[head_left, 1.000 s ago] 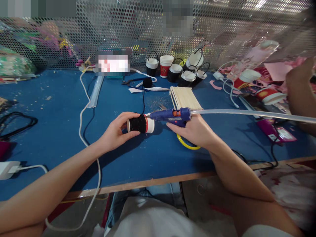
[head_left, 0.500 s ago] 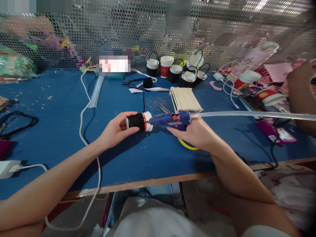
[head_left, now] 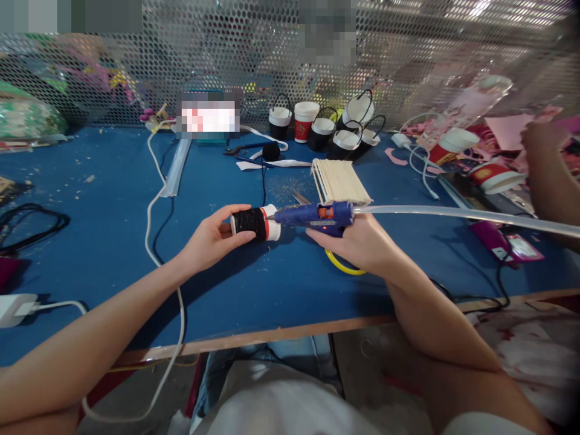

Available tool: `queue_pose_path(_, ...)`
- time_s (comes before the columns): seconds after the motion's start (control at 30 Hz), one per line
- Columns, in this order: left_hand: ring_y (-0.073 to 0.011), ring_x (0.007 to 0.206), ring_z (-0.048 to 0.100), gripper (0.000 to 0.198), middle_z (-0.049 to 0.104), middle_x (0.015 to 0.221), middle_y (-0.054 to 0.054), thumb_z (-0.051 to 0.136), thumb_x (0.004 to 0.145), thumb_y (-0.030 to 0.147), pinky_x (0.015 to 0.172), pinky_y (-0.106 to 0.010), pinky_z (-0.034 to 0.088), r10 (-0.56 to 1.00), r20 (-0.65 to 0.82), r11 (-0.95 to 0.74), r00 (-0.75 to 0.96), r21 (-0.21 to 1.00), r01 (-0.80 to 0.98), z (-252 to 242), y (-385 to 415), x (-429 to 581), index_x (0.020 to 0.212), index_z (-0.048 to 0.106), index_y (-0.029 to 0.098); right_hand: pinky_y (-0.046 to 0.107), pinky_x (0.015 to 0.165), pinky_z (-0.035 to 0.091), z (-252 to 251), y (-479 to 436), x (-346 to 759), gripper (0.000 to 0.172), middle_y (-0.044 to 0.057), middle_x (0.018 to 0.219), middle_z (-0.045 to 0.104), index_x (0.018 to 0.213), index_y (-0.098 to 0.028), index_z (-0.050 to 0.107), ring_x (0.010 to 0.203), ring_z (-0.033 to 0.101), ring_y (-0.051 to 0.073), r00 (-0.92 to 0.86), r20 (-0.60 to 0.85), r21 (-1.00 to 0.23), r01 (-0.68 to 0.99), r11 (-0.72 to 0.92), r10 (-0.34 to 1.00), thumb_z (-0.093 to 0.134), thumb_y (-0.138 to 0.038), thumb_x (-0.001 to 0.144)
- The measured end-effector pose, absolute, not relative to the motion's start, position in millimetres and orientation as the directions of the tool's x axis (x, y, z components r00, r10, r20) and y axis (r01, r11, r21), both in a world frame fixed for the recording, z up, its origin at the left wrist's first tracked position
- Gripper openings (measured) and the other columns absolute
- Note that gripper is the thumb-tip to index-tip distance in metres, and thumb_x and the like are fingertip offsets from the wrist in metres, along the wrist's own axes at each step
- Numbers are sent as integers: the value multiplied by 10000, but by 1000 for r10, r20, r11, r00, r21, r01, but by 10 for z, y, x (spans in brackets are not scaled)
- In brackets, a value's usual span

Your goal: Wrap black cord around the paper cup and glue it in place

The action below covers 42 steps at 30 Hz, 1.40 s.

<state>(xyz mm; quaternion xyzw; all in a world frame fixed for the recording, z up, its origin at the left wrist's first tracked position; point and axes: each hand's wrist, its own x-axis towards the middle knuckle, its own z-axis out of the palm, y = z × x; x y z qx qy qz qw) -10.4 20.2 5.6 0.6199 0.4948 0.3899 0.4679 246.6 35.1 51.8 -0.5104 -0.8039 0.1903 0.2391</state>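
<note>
My left hand [head_left: 215, 238] grips a small paper cup [head_left: 273, 229] wound with black cord [head_left: 249, 224], lying sideways above the blue table, its white rim to the right. A red band shows between cord and rim. My right hand [head_left: 365, 244] is closed around a blue glue gun [head_left: 312, 219], whose tip is at the cup's side near the red band. A long clear glue stick [head_left: 435, 211] runs out of the gun's back to the right. From the cup, a black cord leads up to a black ball of cord [head_left: 270, 151].
Several black-wrapped cups [head_left: 321, 134] with cord handles stand at the back by a red cup [head_left: 306, 124]. A bundle of pale sticks [head_left: 342, 182] lies behind the gun. A white cable [head_left: 149, 223] crosses at left; another person's arm [head_left: 550, 175] is at right.
The glue gun has shifted slightly right, and its tip sits a little higher on the cup. At the far right, the other person's arm and hand have moved.
</note>
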Motion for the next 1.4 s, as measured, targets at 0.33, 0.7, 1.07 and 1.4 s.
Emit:
queue_pose_path(0.33,-152,696,633,529,637,1025,-69,673,722,372,644,-314,549,973,3,-60,229,969,239,37,204,-121,1193,500,202,241,426,334,499,361,2450,209,-33,474,484,669,-182,547,433,432,107,-395,199,-538,721,437,897,573,-374,748)
queue_pose_path(0.7,-145,658,622,524,619,1054,-77,675,705,391,597,-325,559,984,-26,-16,177,973,231,66,222,-88,1160,526,176,253,470,344,517,343,2455,234,-21,488,479,587,-188,485,464,442,111,-436,232,-469,733,493,869,566,-353,732)
queue_pose_path(1.07,-166,689,644,525,628,1055,-76,668,713,392,651,-348,553,980,-16,-38,197,962,269,78,214,-98,1171,516,184,248,445,332,540,328,2471,201,-20,506,493,646,-181,512,459,437,107,-424,207,-491,734,468,882,566,-358,724)
queue_pose_path(1.4,-185,938,627,519,597,1146,-76,712,691,269,866,-363,506,939,62,-139,338,967,211,49,211,-133,1155,491,193,251,437,334,552,354,2477,220,-18,502,489,612,-186,495,456,445,109,-399,197,-519,733,440,896,568,-361,723)
